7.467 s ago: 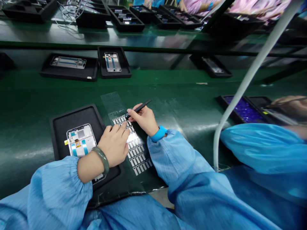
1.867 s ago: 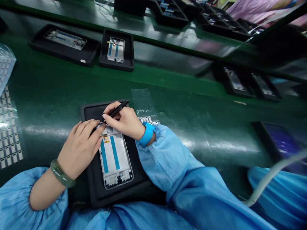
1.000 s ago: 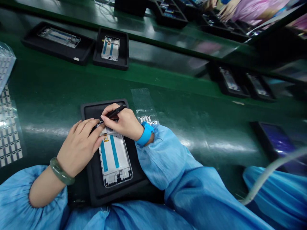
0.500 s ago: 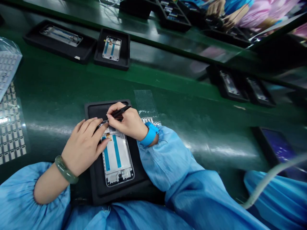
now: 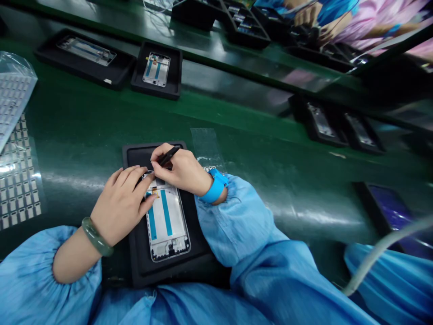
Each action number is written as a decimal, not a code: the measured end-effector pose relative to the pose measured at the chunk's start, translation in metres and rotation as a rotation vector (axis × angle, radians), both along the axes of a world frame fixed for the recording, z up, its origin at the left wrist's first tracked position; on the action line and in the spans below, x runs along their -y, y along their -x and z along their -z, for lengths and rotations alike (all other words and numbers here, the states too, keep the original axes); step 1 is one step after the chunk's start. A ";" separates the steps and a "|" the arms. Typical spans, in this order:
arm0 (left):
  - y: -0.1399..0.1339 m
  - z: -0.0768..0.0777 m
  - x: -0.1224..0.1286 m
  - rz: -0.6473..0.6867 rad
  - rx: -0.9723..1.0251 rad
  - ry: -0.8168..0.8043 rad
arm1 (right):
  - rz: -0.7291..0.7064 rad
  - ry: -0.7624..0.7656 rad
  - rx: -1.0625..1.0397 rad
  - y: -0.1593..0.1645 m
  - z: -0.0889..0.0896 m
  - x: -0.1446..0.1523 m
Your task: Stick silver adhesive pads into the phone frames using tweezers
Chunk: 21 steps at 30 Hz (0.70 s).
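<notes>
A phone frame (image 5: 174,212) with blue strips and an orange flex connector lies face up in a black tray (image 5: 199,246). My left hand (image 5: 120,201) rests over the frame's upper left edge, fingers stretched out, with index fingertip and thumb touching it. My right hand (image 5: 184,169) is closed round a black pen-shaped tool (image 5: 168,155) at the frame's top end. The tool's tip is hidden behind my fingers, close to my left index fingertip. A clear sheet (image 5: 205,142) with small pale parts lies partly under my right wrist.
Sheets of small metal-like parts (image 5: 20,180) lie at the left, under a plastic bag (image 5: 15,90). Black trays with phone frames (image 5: 157,70) stand along the back and right. A tray with a purple film (image 5: 389,207) and a pale hose (image 5: 379,255) are at the right. Co-workers' hands (image 5: 307,16) show beyond.
The view has shifted slightly. My right hand has tilted a little and the tool's rear end sits lower and nearer the hand. My left hand keeps its place on the phone frame.
</notes>
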<state>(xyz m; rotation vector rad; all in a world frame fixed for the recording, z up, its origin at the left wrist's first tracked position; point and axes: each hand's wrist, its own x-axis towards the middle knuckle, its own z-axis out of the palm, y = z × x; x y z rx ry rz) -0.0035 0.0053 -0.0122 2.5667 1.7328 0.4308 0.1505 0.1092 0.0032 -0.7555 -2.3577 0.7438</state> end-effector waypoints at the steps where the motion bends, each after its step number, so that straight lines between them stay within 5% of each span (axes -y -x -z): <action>1: 0.000 0.000 0.000 -0.001 0.001 0.003 | -0.013 -0.011 0.010 0.000 -0.001 0.000; 8: 0.000 0.000 0.000 -0.004 0.008 0.024 | -0.045 -0.067 0.019 -0.002 0.005 0.002; 15: 0.000 0.000 0.001 0.000 0.013 0.018 | 0.099 0.196 -0.180 -0.009 0.014 0.001; 21: 0.001 0.000 0.001 0.006 0.004 -0.006 | 0.085 0.047 -0.133 -0.006 0.014 0.006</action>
